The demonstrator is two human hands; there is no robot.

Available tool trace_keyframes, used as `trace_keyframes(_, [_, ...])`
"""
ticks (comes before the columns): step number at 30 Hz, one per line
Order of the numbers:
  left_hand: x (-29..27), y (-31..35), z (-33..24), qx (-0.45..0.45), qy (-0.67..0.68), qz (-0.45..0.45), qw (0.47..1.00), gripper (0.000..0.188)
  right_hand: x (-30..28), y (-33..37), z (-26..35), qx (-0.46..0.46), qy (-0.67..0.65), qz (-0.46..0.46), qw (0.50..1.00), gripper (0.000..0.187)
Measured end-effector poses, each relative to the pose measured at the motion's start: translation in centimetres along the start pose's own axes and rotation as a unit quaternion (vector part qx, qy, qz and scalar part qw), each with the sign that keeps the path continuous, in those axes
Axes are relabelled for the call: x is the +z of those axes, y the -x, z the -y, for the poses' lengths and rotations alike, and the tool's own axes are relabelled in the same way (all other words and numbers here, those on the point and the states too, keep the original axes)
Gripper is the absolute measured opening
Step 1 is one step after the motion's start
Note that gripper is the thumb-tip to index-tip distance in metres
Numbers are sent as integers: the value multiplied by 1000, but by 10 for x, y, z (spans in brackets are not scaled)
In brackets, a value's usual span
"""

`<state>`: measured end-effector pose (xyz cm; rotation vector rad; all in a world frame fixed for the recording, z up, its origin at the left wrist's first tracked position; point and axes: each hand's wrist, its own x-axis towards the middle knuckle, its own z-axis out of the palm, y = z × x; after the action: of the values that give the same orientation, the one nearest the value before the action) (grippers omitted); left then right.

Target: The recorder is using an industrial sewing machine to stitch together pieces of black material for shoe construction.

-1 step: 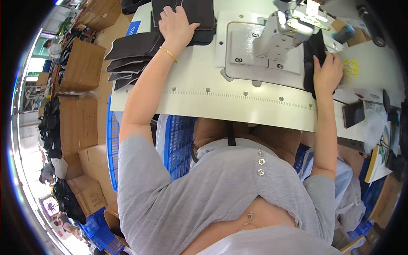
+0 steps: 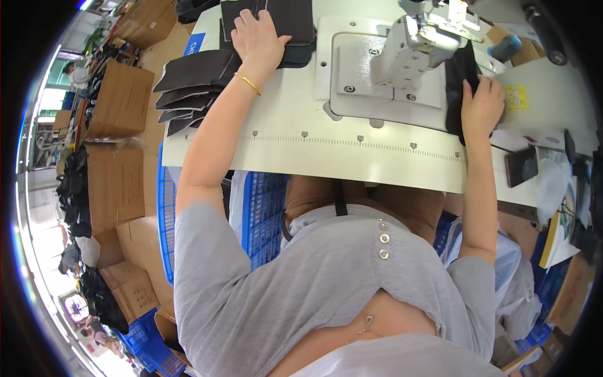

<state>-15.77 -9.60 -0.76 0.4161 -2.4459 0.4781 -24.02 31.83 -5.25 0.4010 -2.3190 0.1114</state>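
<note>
My left hand (image 2: 259, 43) lies flat with fingers spread on a stack of dark fabric pieces (image 2: 298, 24) at the far left of the sewing table. A fanned pile of dark fabric pieces (image 2: 193, 70) sits beside that forearm. At the right, my right hand (image 2: 482, 108) rests against a long black fabric piece (image 2: 460, 94), its thumb apart from the other fingers and touching the fabric. Between my hands stands the white sewing machine head (image 2: 402, 60) over a pale metal plate (image 2: 358, 69). The undersides of both hands are hidden.
A ruler scale runs along the front of the white table (image 2: 314, 157). To the right lie a phone (image 2: 521, 167) and clear plastic (image 2: 551, 188). Blue crates (image 2: 267, 213) stand below the table. Cardboard boxes (image 2: 116, 185) line the left, with people farther off.
</note>
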Motion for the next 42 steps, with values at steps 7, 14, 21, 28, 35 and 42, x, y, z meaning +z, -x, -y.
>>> trace_keyframes(7, [17,-9,-1,-102,245,114,957,41,-37,-14,6,89,-136,-45,986,21])
trace_keyframes(14, [-106,54,-11,-277,840,332,327,32,-104,23,47,234,-417,-25,878,20])
trace_keyframes(21, [-156,116,-72,-230,826,410,313,28,-115,53,108,40,-638,97,763,29])
trace_keyframes(28, [-145,125,-78,-271,864,159,393,14,-125,53,125,240,-727,259,589,34])
trace_keyframes(35, [-123,110,-78,-382,862,292,161,27,-136,59,132,330,-669,277,606,23])
trace_keyframes(42, [-128,116,-88,-351,855,238,299,28,-137,58,131,305,-700,267,588,22])
